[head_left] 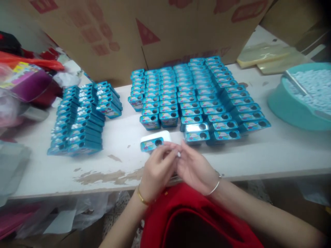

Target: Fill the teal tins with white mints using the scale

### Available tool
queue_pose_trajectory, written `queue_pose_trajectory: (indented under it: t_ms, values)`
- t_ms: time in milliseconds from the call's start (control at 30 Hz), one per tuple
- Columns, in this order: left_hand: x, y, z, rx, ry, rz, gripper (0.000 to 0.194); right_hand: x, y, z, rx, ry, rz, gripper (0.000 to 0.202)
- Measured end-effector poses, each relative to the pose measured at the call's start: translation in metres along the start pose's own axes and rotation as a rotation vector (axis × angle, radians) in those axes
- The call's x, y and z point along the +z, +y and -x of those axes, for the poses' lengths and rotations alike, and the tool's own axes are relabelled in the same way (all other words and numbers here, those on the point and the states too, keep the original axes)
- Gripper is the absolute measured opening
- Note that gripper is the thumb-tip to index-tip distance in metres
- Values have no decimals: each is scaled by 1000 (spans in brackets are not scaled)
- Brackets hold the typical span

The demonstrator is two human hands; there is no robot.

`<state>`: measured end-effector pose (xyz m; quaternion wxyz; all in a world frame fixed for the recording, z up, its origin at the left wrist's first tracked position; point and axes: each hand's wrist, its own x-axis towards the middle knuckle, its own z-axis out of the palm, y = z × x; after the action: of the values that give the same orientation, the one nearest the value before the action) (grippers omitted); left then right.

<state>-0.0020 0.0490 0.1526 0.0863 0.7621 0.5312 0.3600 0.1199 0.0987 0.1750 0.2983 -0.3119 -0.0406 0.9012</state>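
The left hand point(157, 164) bunches its fingertips at a rounded white pellet point(178, 154), whether clamped on it I cannot tell, beside the loosely cupped right hand point(195, 168), near a glossy blue rectangular case point(149, 145)

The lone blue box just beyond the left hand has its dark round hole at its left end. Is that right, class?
Wrong end: in the head view, the lone blue box just beyond the left hand has its dark round hole at its right end.

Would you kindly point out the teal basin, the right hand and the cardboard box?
Teal basin point(292, 110), head view, outer wall.
Right hand point(195, 168), head view, palm.
Cardboard box point(170, 34), head view, printed side.
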Motion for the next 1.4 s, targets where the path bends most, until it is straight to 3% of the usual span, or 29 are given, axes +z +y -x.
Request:
queue_pose_trajectory:
  t_ms: [200, 333, 600, 733, 933, 1033, 1167, 1400]
  values:
    - [-17, -17, -16, -91, 25, 26, 21, 24, 1, -6, -59, -60, -63, 22]
    - [-29, -26, -18, -197, 52, 15, 9, 32, 3, -8, -83, -17, -96, 16]
    - [-27, -35, -18, -282, -7, -51, 10, 25, -2, -6, -112, 56, -25, 27]
    - [-27, -37, -17, -253, -38, -50, 16, 24, -3, -6, -96, 18, 7, 31]
    - [-46, -34, -11, -253, 26, -83, 21, 21, -10, 0, -92, 17, 98, 32]
    - [-61, -36, -2, -288, 114, -157, 20, 10, -16, 8, -75, 2, 127, 27]
    - [-77, -45, 17, -383, 217, -251, 17, -21, -22, 19, -85, -15, 197, 25]
    - [-78, -59, 44, -492, 221, -292, 15, -80, -13, 25, -78, 307, 320, 18]
